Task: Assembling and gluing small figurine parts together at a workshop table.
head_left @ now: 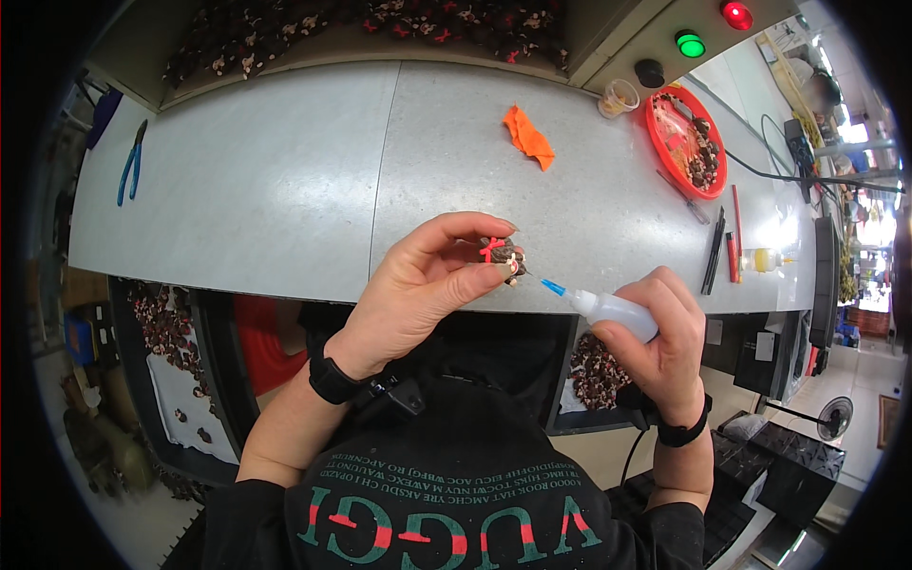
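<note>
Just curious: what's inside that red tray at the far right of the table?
The red tray holds a pile of small dark pieces with pale specks. Whatever lies under the pile is covered.

The left hand holds a small figurine above the near edge of the workbench. Just right of it, the right hand holds a squeeze bottle, nozzle toward the figurine. Behind them a cloth scrap lies on the bench; a round tray sits far right, pliers far left.
</note>
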`<state>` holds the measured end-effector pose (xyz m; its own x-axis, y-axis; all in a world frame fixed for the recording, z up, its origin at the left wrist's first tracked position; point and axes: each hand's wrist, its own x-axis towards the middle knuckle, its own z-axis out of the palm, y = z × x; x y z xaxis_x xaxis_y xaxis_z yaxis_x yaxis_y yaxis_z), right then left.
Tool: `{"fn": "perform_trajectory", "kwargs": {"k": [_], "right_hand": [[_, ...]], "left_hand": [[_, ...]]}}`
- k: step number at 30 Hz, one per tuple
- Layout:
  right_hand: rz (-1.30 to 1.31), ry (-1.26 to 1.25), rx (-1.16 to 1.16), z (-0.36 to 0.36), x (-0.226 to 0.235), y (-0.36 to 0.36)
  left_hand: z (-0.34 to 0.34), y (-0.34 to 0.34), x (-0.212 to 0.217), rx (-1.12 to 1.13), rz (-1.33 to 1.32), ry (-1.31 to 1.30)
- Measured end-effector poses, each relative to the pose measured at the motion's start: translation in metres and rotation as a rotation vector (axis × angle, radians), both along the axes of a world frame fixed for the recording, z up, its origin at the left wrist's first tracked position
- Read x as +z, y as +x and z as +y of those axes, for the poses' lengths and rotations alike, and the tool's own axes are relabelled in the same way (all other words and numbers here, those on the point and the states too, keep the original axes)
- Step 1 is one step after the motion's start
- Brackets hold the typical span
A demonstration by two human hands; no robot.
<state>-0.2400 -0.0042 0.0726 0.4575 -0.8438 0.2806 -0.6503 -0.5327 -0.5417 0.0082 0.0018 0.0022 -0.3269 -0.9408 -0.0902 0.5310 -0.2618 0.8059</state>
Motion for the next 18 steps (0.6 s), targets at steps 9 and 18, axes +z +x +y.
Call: {"fn": "perform_trajectory", "kwargs": {"k": [9,18], "right_hand": [[0.011,0.004,0.011,-0.003,0.000,0.002],[-0.477,0.307,-0.277,-0.009,-0.025,-0.025]], "left_hand": [[0.000,0.000,-0.001,0.019,-0.018,-0.025],[-0.006,-0.005,0.006,0.033,-0.063,0.087]]}}
